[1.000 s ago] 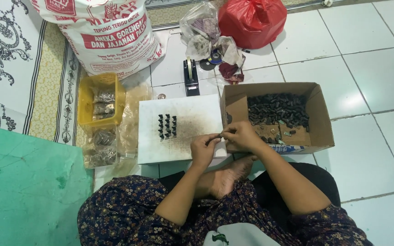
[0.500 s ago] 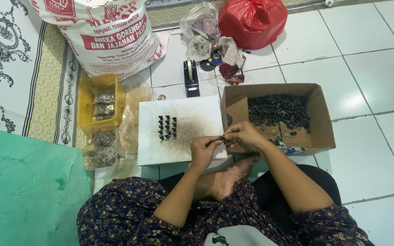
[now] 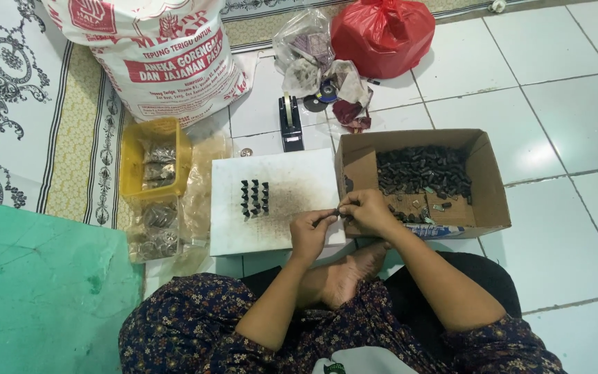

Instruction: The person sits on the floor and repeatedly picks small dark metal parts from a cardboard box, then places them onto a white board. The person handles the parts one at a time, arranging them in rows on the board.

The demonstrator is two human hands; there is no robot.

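We sit cross-legged on the tiled floor (image 3: pixel 569 90) and look down at our two hands, which meet at the near right edge of the white board (image 3: pixel 292 183). Our left hand (image 3: pixel 311 234) and our right hand (image 3: pixel 368 211) both pinch the same small dark piece (image 3: pixel 338 212) between their fingertips, fingers drawn in close around it; the piece sits just over the gap between the board and the cardboard box (image 3: pixel 489 201).

The box stands open just right of the board, touching our right hand's side. Its far half is filled with a heap of small dark pieces (image 3: pixel 422 170), and a few loose bits lie on the bare cardboard bottom nearer to us.

On the board, a small cluster of dark pieces (image 3: pixel 254 198) stands in short rows, well apart from our hands.

Left of the board, a yellow tray (image 3: pixel 133 149) holds clear packets of something grey. More such clear bags (image 3: pixel 153 232) lie just below it on the floor.

Beyond the board we see a black tape dispenser (image 3: pixel 289 123), a large printed sack (image 3: pixel 153 55), a clear plastic bag (image 3: pixel 302 45) with odds and ends inside, and a knotted red plastic bag (image 3: pixel 382 34) whose contents we cannot tell.
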